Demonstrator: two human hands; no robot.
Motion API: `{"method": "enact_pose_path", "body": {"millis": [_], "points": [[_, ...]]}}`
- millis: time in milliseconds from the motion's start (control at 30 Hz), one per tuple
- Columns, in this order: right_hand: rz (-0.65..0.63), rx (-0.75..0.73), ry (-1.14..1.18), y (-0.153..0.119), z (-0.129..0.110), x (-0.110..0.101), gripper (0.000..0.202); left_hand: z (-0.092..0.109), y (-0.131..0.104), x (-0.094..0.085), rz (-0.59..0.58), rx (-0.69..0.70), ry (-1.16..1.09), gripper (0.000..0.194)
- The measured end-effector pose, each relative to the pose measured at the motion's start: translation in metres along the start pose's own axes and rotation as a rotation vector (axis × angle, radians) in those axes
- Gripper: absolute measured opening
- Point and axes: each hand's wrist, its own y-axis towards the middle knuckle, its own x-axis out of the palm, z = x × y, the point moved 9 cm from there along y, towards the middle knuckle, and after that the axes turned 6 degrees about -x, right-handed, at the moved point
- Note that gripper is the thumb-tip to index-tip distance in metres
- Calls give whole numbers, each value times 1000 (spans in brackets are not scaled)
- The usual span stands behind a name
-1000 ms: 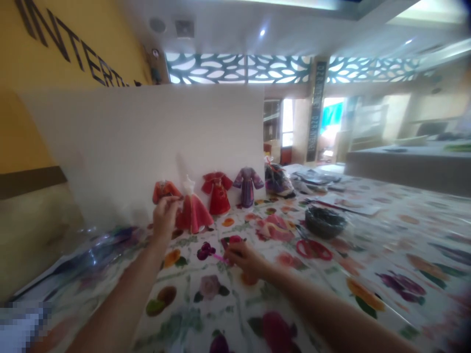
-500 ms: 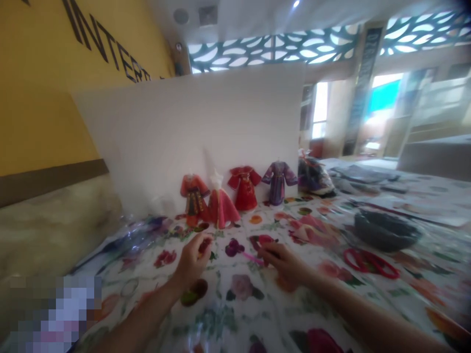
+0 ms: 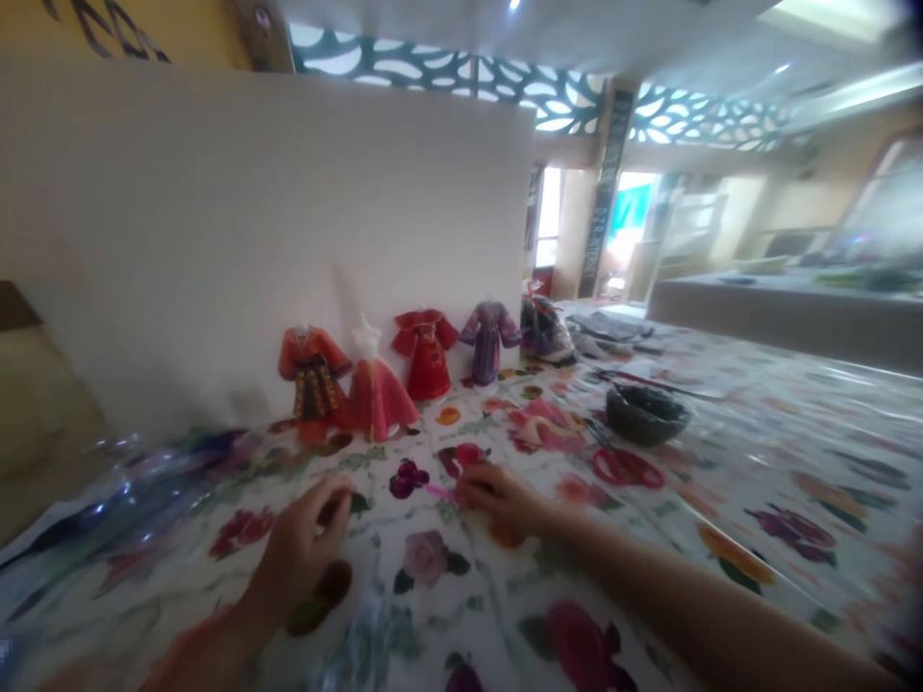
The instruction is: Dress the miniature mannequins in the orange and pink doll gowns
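Note:
My right hand (image 3: pixel 497 498) is closed on a thin pink strip (image 3: pixel 439 492), which sticks out to the left over the floral tablecloth (image 3: pixel 461 567). My left hand (image 3: pixel 307 533) hovers over the cloth at the left, its fingers curled with thumb and fingertips near each other; whether anything is between them is too blurred to tell. Behind the hands stand miniature garments: an orange-red robe (image 3: pixel 313 380), a white form with a pink skirt (image 3: pixel 382 399), a red robe (image 3: pixel 427 356) and a purple robe (image 3: pixel 490 341). Folded pink fabric (image 3: pixel 548 426) lies beyond my right hand.
Red-handled scissors (image 3: pixel 627 468) lie right of my right hand, before a dark bowl (image 3: pixel 647 415). A white board (image 3: pixel 274 211) stands behind the garments. Clear plastic wrapping (image 3: pixel 130 500) lies at the left, and a wrapped bundle (image 3: pixel 546 332) sits at the back.
The view has turned to the right, so the garments and both hands appear further left. My right hand still holds the pink strip; the hands look slightly further apart.

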Motion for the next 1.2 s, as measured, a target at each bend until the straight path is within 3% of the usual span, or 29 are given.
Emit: {"method": "enact_pose_path", "body": {"millis": [200, 567, 967, 1067, 1200], "points": [[9, -21, -7, 2, 3, 0, 26, 13, -7, 11, -88, 28, 71, 15], [5, -67, -39, 1, -3, 0, 29, 18, -9, 13, -128, 38, 81, 24], [6, -42, -51, -1, -6, -3, 23, -5, -8, 16, -113, 11, 129, 24], [8, -52, -39, -1, -6, -4, 22, 1, -5, 6, -53, -6, 96, 23], [49, -26, 5, 1, 0, -16, 24, 4, 5, -27, 112, -80, -11, 20]]}}
